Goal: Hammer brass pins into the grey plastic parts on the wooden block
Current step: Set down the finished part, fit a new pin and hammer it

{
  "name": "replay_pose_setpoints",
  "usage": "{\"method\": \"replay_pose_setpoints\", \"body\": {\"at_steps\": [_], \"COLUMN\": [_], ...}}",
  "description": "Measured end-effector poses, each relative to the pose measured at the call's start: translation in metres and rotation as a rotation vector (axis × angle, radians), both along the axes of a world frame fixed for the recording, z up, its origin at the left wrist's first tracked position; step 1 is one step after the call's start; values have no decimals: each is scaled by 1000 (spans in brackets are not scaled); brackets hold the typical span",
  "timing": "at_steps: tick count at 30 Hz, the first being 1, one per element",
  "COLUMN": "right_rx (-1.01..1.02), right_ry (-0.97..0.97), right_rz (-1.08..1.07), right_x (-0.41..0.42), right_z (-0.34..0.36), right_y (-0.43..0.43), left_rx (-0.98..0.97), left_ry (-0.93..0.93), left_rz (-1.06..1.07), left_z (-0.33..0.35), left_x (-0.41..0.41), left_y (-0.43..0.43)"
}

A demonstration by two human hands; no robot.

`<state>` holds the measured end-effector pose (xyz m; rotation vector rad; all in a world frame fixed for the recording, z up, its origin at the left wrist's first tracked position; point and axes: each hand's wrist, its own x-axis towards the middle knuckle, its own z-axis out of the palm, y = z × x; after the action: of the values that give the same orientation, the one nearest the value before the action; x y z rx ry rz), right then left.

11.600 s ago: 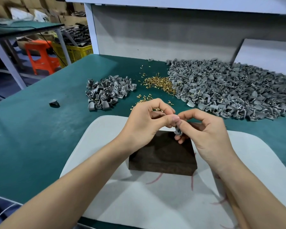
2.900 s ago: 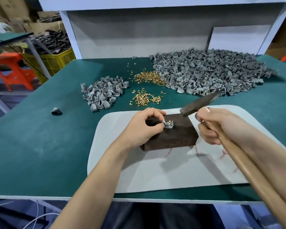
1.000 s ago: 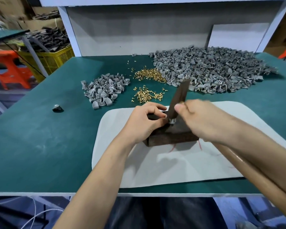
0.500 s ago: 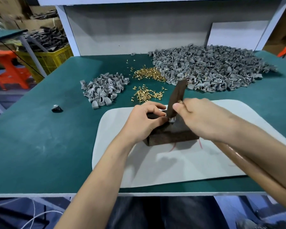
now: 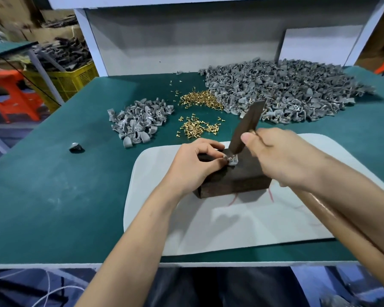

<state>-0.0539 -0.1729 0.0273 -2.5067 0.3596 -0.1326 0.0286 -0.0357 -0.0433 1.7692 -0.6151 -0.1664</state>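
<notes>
My left grip (image 5: 195,165) pinches the grey part (image 5: 232,160) on top of the block (image 5: 242,178), which sits on the white pad (image 5: 231,222) on the bench (image 5: 64,196). My right grip (image 5: 282,160) is wrapped round the hammer (image 5: 246,127), its head tilted, lower end down at the part. Loose pins (image 5: 197,129) lie beyond the block, between a small heap (image 5: 138,122) at left and a big heap (image 5: 286,89) far right.
</notes>
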Motion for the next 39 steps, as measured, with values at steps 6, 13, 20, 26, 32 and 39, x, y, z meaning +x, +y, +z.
{"method": "replay_pose_setpoints", "body": {"at_steps": [6, 13, 20, 26, 32, 39], "right_rx": [330, 383, 408, 281, 124, -110], "right_ry": [-93, -36, -41, -95, -1, 76], "right_rz": [-31, 5, 56, 24, 36, 50], "right_x": [-4, -9, -6, 16, 29, 35], "right_z": [2, -8, -7, -6, -16, -11], "right_y": [-18, -22, -22, -27, -9, -1], "left_rx": [-1, -16, 17, 31, -7, 98], "left_ry": [30, 67, 15, -25, -31, -149], "left_rz": [16, 17, 11, 7, 41, 72], "left_z": [-1, 1, 3, 2, -1, -2], "left_x": [-2, -3, -4, -4, -3, 0], "left_y": [-2, -3, -2, -2, -3, -2]}}
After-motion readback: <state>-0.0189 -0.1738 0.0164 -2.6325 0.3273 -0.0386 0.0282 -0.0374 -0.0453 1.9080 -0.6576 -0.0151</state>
